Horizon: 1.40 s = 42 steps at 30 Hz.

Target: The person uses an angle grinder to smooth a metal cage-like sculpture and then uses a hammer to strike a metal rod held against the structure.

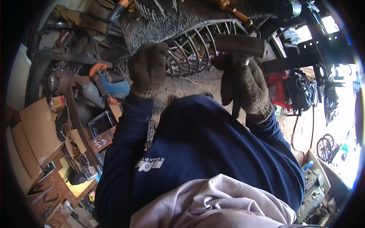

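Note:
A curved metal frame of bent rods (189,55) lies across the work surface in front of me, like an open cage. My left hand (147,70), in a dark knitted glove, is closed at the frame's left end; its fingertips are hidden, and it appears to grip a rod there. On the right, my gloved right hand (251,85) is wrapped round the handle of a hammer. The thick, dark hammer head (240,45) is held sideways over the frame's right end, slightly blurred. A dark shape beside that hand is too shadowed to name.
Many small metal bits (171,24) cover the far work surface, with orange-handled tools (237,13) behind. To the left are a blue and orange power tool (110,83), a crate (102,123) and cardboard (38,129). A red object (279,89) and a green machine (313,193) stand right.

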### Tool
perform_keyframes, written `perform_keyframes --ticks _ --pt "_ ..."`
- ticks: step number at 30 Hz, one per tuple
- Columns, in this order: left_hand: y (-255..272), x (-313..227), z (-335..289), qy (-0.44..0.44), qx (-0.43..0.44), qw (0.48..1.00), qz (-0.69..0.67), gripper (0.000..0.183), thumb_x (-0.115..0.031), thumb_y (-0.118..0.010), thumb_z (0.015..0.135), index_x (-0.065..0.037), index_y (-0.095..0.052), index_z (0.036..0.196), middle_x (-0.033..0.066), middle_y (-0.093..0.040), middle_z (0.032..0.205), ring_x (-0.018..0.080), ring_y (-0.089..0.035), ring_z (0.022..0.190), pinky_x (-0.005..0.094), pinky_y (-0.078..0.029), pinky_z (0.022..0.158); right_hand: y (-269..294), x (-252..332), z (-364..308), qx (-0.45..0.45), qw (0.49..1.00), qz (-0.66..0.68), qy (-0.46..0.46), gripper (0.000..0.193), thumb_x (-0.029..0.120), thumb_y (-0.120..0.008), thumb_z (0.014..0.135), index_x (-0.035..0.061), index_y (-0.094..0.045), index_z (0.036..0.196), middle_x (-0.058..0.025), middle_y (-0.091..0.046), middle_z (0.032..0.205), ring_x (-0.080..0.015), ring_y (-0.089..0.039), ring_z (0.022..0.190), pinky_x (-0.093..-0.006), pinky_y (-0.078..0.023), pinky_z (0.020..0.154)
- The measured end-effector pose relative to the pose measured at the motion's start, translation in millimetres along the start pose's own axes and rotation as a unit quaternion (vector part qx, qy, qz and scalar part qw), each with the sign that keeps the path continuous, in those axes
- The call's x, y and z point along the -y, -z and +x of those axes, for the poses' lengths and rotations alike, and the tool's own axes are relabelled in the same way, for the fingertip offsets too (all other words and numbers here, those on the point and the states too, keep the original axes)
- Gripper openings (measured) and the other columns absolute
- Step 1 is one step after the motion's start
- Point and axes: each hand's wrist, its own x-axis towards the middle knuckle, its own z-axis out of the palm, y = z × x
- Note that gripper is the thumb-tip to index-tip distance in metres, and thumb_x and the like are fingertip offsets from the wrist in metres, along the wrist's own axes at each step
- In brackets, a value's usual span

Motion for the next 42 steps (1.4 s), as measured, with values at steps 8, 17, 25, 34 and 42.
perform_keyframes --ticks 8,17,25,34,42 --pt "-4 -18 6 0.120 0.076 0.989 -0.038 0.035 -0.035 -0.056 0.102 -0.003 -0.069 0.094 0.0076 -0.067 0.077 0.0178 -0.066 0.067 0.0330 -0.051 0.060 -12 -1 9 -0.029 0.996 -0.012 -0.082 0.051 0.040 -0.046 0.106 -0.0058 -0.056 0.126 -0.0055 -0.059 0.066 -0.0124 -0.054 0.052 -0.0256 -0.043 0.050" --pt "-9 -16 8 0.045 -0.006 0.998 -0.032 0.040 -0.041 -0.058 0.101 -0.005 -0.069 0.087 0.0058 -0.063 0.064 0.0177 -0.062 0.056 0.0330 -0.047 0.053 1 20 5 -0.001 0.934 0.214 0.287 0.055 0.045 -0.050 0.103 -0.0041 -0.054 0.128 -0.0083 -0.062 0.072 -0.0135 -0.056 0.050 -0.0277 -0.048 0.050" --pt "-12 6 -27 0.231 -0.042 0.939 -0.253 0.035 -0.035 -0.058 0.102 -0.003 -0.069 0.093 0.0073 -0.068 0.079 0.0171 -0.064 0.070 0.0309 -0.048 0.064 -8 3 -9 -0.032 0.998 -0.010 -0.056 0.039 0.025 -0.056 0.103 -0.0006 -0.053 0.133 -0.0021 -0.061 0.078 -0.0108 -0.058 0.066 -0.0256 -0.048 0.061" --pt "1 -37 11 0.186 0.084 0.978 -0.035 0.027 -0.028 -0.059 0.101 -0.005 -0.072 0.096 0.0043 -0.066 0.068 0.0115 -0.063 0.059 0.0280 -0.046 0.053 -11 -29 8 -0.061 0.948 -0.312 0.022 0.047 0.022 -0.069 0.093 0.0001 -0.053 0.131 -0.0199 -0.067 0.108 -0.0335 -0.069 0.094 -0.0386 -0.055 0.080" --pt "-5 -12 3 0.113 0.032 0.993 -0.032 0.027 -0.031 -0.064 0.098 -0.005 -0.073 0.095 0.0078 -0.066 0.066 0.0178 -0.064 0.056 0.0327 -0.047 0.053 -11 13 -10 -0.056 0.966 -0.109 0.226 0.039 0.024 -0.058 0.102 -0.0037 -0.054 0.129 -0.0203 -0.068 0.114 -0.0206 -0.069 0.079 -0.0272 -0.055 0.070"
